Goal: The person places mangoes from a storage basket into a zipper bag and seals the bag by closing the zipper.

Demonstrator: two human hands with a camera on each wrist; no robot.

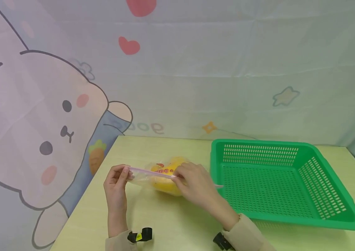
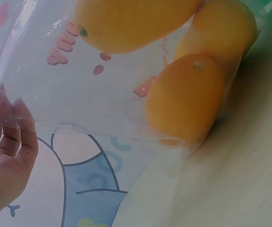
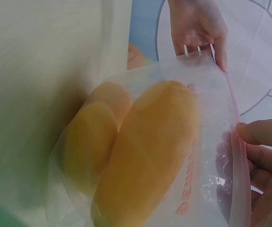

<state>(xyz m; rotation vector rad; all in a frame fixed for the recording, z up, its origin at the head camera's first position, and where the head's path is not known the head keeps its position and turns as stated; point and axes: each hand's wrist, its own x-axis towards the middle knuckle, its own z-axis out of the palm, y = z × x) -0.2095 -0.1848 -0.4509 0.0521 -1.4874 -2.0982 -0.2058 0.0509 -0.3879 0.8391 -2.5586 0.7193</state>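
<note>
A clear zip bag (image 1: 140,177) with a pink seal strip and red printing is held up over the table. Inside it lie three yellow-orange mangoes (image 2: 185,104), close together at the bag's bottom. My left hand (image 1: 116,184) pinches the bag's left top corner between thumb and fingers. Further along the seal strip (image 3: 237,142), my right hand (image 1: 197,183) pinches the strip with its thumb and curled fingers. In the right wrist view the largest-looking mango (image 3: 148,146) lies in front of the others. Part of the bag is hidden behind my right hand in the head view.
A green plastic basket (image 1: 278,218) with slotted walls stands on the right of the pale wooden table (image 1: 165,223), close beside my right hand. Behind the table hangs a printed cloth (image 1: 193,94) with a rabbit, which also covers the left side.
</note>
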